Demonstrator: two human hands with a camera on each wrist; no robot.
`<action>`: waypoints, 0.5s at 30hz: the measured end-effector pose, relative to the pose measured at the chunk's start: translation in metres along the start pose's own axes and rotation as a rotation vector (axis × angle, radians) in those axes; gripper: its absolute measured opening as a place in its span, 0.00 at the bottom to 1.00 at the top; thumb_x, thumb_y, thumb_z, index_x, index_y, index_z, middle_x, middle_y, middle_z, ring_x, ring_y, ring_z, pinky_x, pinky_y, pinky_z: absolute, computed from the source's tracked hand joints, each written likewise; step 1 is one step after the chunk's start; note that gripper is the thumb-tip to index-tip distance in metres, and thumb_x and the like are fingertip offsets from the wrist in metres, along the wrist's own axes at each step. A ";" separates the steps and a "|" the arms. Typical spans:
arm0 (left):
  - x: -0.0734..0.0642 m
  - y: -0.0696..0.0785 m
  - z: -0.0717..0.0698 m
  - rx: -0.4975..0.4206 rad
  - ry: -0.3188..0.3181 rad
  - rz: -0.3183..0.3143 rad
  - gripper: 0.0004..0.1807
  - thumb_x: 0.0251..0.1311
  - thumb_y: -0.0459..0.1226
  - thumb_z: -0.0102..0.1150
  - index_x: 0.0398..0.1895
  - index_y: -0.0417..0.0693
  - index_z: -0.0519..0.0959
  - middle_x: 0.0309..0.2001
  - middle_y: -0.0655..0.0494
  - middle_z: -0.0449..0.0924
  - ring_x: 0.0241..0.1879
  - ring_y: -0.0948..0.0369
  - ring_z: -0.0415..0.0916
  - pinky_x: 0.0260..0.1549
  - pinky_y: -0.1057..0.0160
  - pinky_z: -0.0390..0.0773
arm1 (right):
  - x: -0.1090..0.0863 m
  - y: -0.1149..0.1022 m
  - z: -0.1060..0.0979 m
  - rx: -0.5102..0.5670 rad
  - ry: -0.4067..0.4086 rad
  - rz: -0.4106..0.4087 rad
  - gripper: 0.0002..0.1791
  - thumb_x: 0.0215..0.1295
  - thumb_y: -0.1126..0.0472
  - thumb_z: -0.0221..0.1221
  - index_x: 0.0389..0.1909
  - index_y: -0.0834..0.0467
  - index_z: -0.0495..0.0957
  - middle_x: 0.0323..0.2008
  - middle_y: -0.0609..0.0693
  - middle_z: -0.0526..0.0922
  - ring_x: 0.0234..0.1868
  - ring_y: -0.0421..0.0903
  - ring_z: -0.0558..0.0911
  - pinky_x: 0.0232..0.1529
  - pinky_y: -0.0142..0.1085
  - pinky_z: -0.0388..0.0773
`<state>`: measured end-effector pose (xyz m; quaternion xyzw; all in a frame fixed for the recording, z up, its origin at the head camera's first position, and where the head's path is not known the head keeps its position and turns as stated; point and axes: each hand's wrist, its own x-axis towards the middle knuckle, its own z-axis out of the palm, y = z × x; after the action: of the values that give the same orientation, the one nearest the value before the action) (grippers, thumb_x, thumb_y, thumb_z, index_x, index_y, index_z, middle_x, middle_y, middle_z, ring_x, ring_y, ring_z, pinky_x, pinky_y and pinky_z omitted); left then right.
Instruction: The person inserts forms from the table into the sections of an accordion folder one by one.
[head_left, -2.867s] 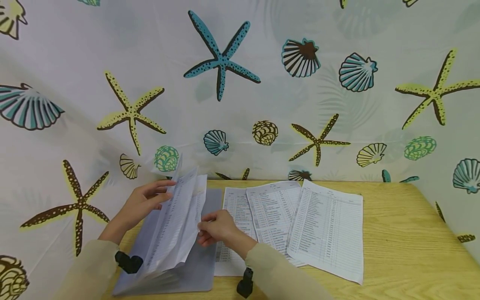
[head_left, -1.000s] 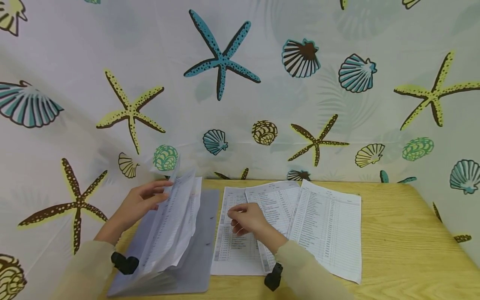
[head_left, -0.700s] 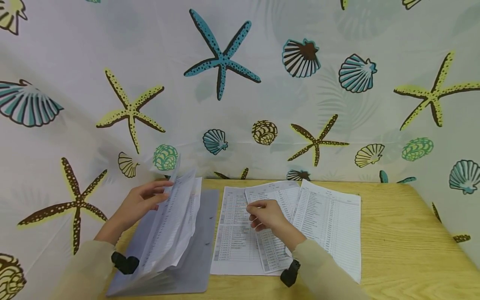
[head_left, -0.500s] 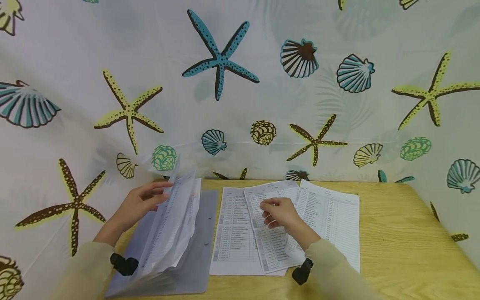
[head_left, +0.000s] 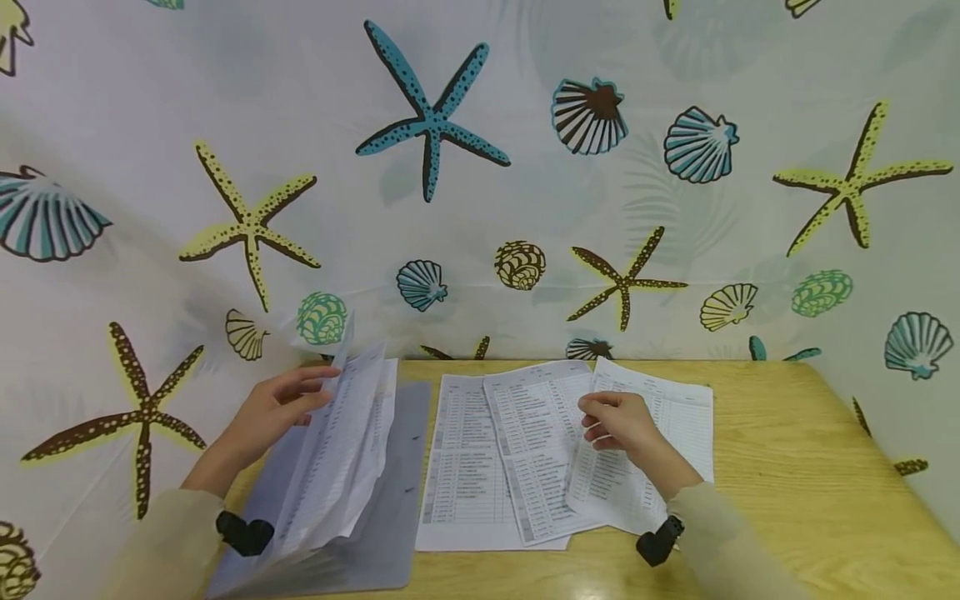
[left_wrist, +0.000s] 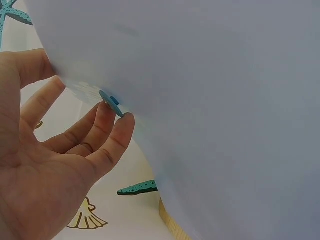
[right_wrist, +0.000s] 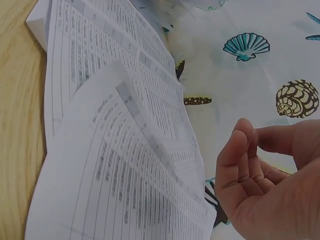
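My left hand point(head_left: 273, 408) holds up the cover of a grey-blue plastic folder point(head_left: 393, 525) at its edge, together with raised printed sheets point(head_left: 360, 450). In the left wrist view, thumb and fingers pinch the edge of the cover point(left_wrist: 210, 120), and two fingertips touch a small blue snap button point(left_wrist: 111, 103) on it. My right hand point(head_left: 626, 425) hovers over the rightmost printed sheet point(head_left: 686, 412), holding nothing. Its fingers are loosely curled, thumb tip beside the forefinger. Two other printed sheets point(head_left: 465, 483) point(head_left: 536, 417) lie overlapping between folder and right hand.
All of it lies on a light wooden table point(head_left: 810, 500). A white cloth with starfish and shells point(head_left: 465, 75) rises behind the table and along both sides. A black wrist camera point(head_left: 660, 540) sits on each wrist.
My right hand has left the raised sheets' edge and moved right across the loose sheets to the rightmost one. My left hand keeps holding the folder's cover and sheets up.
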<state>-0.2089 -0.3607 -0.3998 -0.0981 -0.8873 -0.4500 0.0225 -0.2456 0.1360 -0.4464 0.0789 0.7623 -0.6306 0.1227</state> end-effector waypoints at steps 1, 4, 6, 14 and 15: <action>0.000 0.000 0.000 0.000 -0.001 0.001 0.25 0.78 0.43 0.57 0.74 0.46 0.73 0.71 0.38 0.74 0.54 0.74 0.73 0.44 0.66 0.84 | 0.000 0.001 -0.005 -0.002 0.005 0.001 0.23 0.76 0.57 0.61 0.62 0.68 0.79 0.27 0.48 0.84 0.24 0.39 0.83 0.28 0.31 0.83; 0.001 0.001 0.001 0.007 -0.003 0.004 0.26 0.78 0.43 0.57 0.74 0.46 0.73 0.71 0.38 0.74 0.58 0.64 0.75 0.44 0.66 0.84 | -0.001 0.005 -0.019 -0.020 0.026 0.005 0.23 0.76 0.56 0.61 0.64 0.67 0.78 0.29 0.48 0.84 0.25 0.39 0.84 0.29 0.32 0.83; 0.001 0.001 0.000 0.010 -0.006 0.006 0.26 0.78 0.43 0.57 0.74 0.46 0.73 0.72 0.38 0.74 0.61 0.56 0.75 0.44 0.65 0.84 | -0.002 0.008 -0.030 -0.039 0.037 0.008 0.24 0.76 0.56 0.60 0.65 0.67 0.77 0.30 0.49 0.85 0.26 0.40 0.84 0.30 0.32 0.84; 0.001 0.002 0.001 0.011 -0.008 -0.001 0.26 0.77 0.45 0.58 0.73 0.47 0.74 0.72 0.37 0.73 0.56 0.73 0.73 0.45 0.65 0.83 | -0.005 0.022 -0.072 -0.082 0.091 0.036 0.28 0.77 0.54 0.60 0.67 0.69 0.74 0.38 0.53 0.87 0.28 0.41 0.85 0.31 0.34 0.84; 0.000 0.002 0.001 0.012 -0.009 0.000 0.26 0.77 0.45 0.58 0.73 0.47 0.74 0.72 0.38 0.73 0.55 0.75 0.72 0.45 0.65 0.83 | -0.006 0.024 -0.076 -0.082 0.097 0.038 0.28 0.77 0.54 0.60 0.67 0.70 0.74 0.38 0.53 0.87 0.29 0.41 0.85 0.31 0.34 0.85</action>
<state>-0.2087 -0.3584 -0.3984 -0.1001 -0.8902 -0.4441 0.0192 -0.2397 0.2155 -0.4539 0.1184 0.7908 -0.5920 0.1007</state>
